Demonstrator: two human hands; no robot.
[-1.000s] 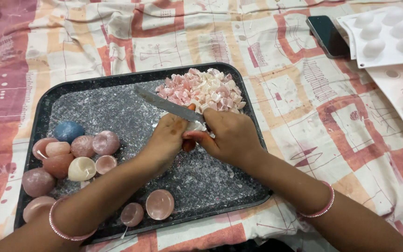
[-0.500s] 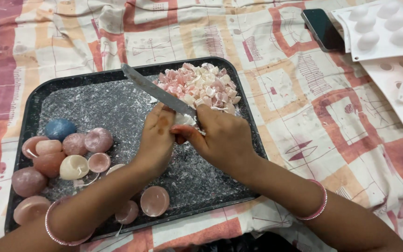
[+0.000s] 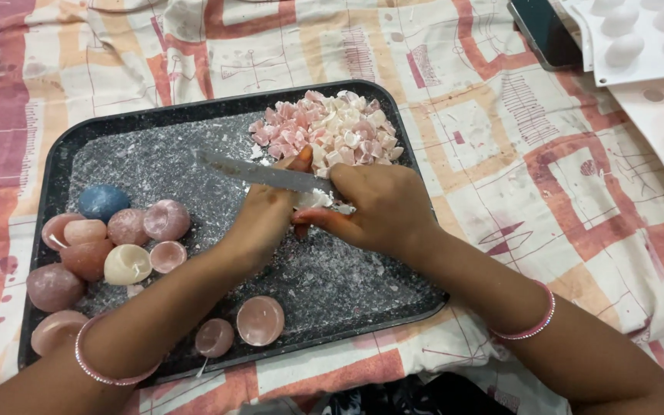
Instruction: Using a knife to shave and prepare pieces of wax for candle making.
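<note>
We grip the knife [image 3: 263, 175] in the right hand [image 3: 378, 207]; left hand [image 3: 267, 219] fingers pinch the wax piece [image 3: 318, 201] mid-tray [image 3: 217, 107]. Keep fingertips clear of the blade.

Surface: a patterned cloth [image 3: 501, 154] covers the whole area, cream with orange, red and pink blocks and thin line drawings.
Far right: white moulds [image 3: 639, 38] with round cavities lie on the cloth.
Beside them: a dark phone [image 3: 543, 31].
Light: even and soft, with faint shadows.
Walls, floor, windows: out of view.
</note>
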